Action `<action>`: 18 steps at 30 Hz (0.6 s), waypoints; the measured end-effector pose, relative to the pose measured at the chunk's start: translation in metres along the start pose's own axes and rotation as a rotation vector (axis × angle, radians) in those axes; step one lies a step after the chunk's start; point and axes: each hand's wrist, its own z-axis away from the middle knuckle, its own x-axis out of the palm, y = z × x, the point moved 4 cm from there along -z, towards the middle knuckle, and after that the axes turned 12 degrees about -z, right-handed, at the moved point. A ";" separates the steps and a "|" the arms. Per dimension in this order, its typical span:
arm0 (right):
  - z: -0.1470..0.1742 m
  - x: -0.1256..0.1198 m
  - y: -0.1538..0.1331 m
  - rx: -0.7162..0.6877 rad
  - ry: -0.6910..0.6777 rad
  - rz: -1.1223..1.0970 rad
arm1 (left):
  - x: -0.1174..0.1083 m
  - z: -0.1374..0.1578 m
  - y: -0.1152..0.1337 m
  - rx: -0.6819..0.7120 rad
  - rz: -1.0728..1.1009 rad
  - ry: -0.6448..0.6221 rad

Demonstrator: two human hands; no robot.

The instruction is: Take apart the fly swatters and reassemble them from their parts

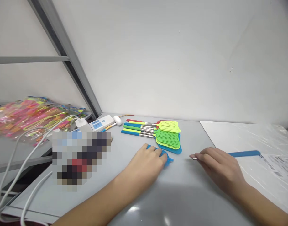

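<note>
Under my left hand is a blue fly swatter head; my fingers curl over it and hide most of it, while its narrow neck points right. My right hand pinches a fly swatter handle, with the blue grip sticking out to the right and a short metal tip to the left. A gap separates the tip from the blue head. Behind my hands lies a stack of fly swatters in green, yellow, blue and red, their handles pointing left.
A white power strip and a white mouse-like object sit at the back left. Colourful plastic-wrapped packs lie on the left shelf, with white cables in front. White plastic wrapping with a label covers the right side.
</note>
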 end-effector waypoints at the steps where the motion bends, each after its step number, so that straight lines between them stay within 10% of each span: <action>1: 0.000 0.002 -0.002 -0.010 -0.042 -0.021 | -0.001 0.002 0.001 0.021 0.025 -0.002; 10: 0.008 0.020 -0.022 -0.063 -0.241 -0.118 | 0.006 0.036 0.022 -0.179 0.257 0.006; 18: 0.016 0.031 -0.026 -0.116 -0.303 -0.165 | 0.038 0.101 -0.017 -0.463 0.272 0.143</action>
